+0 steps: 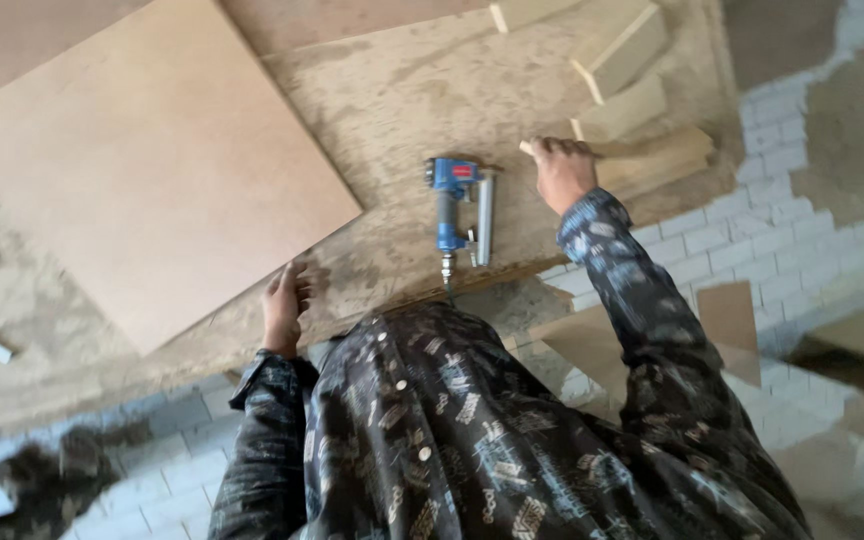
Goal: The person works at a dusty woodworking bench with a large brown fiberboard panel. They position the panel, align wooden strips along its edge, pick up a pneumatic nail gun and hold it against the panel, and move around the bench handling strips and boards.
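We held pale wooden block (642, 160) in right hand (562, 172); left hand (282, 305) lay flat on dusty worktop (402, 90). Blue nail gun (462, 210) untouched; maybe nailing next, needing steady block.

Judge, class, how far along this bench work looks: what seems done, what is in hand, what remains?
Done: a large flat board lies on the dusty workbench, and cut wood blocks sit at its far side. In hand: the right hand grips a wooden strip, while the left hand rests at the bench edge. Left: the blue nail gun lies untouched, so nothing looks fastened yet.
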Motion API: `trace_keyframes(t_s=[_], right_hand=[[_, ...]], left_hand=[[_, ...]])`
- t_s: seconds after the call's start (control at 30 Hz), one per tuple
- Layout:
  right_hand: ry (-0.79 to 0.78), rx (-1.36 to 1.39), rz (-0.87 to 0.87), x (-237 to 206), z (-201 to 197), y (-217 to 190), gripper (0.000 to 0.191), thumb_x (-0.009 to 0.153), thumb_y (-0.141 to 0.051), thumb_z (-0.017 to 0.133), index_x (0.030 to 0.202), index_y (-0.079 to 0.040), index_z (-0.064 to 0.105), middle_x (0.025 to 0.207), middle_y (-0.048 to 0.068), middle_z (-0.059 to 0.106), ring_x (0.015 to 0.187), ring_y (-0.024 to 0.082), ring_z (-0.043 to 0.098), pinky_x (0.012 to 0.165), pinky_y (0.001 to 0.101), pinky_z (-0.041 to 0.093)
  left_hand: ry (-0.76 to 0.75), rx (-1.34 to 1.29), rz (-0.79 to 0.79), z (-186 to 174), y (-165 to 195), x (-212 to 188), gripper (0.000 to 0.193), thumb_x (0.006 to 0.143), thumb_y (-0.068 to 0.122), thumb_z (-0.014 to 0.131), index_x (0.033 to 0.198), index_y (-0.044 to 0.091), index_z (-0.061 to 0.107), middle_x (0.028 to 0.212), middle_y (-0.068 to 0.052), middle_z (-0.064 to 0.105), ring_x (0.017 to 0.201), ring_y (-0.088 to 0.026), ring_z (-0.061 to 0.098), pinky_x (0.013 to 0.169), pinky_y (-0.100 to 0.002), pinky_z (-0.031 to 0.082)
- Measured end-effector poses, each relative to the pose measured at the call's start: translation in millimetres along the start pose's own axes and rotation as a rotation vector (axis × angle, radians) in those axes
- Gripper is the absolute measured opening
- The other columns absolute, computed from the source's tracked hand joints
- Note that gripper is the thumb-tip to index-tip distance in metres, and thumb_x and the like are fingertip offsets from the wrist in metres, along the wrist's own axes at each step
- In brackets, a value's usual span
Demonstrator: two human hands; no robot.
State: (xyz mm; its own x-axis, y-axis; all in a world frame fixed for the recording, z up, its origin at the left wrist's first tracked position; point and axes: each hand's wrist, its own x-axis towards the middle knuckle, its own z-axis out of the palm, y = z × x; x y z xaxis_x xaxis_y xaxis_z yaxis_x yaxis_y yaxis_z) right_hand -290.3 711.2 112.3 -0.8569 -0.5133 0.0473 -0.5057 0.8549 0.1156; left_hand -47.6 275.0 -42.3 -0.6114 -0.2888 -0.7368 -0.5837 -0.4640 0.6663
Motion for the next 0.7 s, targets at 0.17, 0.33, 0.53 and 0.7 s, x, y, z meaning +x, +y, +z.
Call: trace_keyframes(t_s=[0.17, 0.33, 0.53, 0.7], right_hand=[[0.466, 0.679, -0.096, -7.7, -127.8, -104.2, 0.018, 0.099, -0.004, 0.074, 0.116, -0.002, 0.068, 0.101, 0.017, 0.073, 0.094, 0.031, 0.073, 0.083, 0.0411, 0.059], [0.129, 1.621, -0.103, 30.6, -114.6, -187.3, 0.023, 0.105, -0.008, 0.075, 0.119, 0.001, 0.060, 0.105, 0.009, 0.070, 0.091, 0.015, 0.068, 0.081, 0.0311, 0.058], [-0.261, 1.867, 0.130, 37.3, 7.9, -273.0, 0.023, 0.097, -0.010, 0.074, 0.115, -0.001, 0.062, 0.103, 0.008, 0.073, 0.086, 0.013, 0.071, 0.072, 0.0293, 0.062], [-0.157, 1.442, -0.099, 24.8, 72.8, -298.0, 0.025, 0.095, -0.007, 0.080, 0.116, -0.003, 0.067, 0.107, 0.008, 0.073, 0.095, 0.023, 0.068, 0.082, 0.0339, 0.057]], left_hand=[[-0.016, -0.080, 0.026, -26.0, -12.6, -29.5, 0.046, 0.099, 0.043, 0.058, 0.126, 0.007, 0.068, 0.097, -0.002, 0.074, 0.079, -0.012, 0.062, 0.064, -0.026, 0.048], [-0.229, -0.506, 0.077, -59.4, 7.6, -68.9, 0.047, 0.104, 0.046, 0.047, 0.129, 0.007, 0.059, 0.120, -0.006, 0.071, 0.111, -0.023, 0.071, 0.082, -0.037, 0.057], [-0.263, -0.695, 0.239, -139.3, 32.9, -114.3, 0.078, 0.097, 0.068, 0.039, 0.130, 0.003, 0.068, 0.114, -0.009, 0.075, 0.102, -0.021, 0.070, 0.076, -0.032, 0.057], [0.119, 0.214, 0.419, -185.2, 27.3, -115.9, 0.027, 0.096, 0.021, 0.073, 0.120, 0.009, 0.073, 0.113, -0.006, 0.077, 0.103, -0.020, 0.072, 0.089, -0.035, 0.059]])
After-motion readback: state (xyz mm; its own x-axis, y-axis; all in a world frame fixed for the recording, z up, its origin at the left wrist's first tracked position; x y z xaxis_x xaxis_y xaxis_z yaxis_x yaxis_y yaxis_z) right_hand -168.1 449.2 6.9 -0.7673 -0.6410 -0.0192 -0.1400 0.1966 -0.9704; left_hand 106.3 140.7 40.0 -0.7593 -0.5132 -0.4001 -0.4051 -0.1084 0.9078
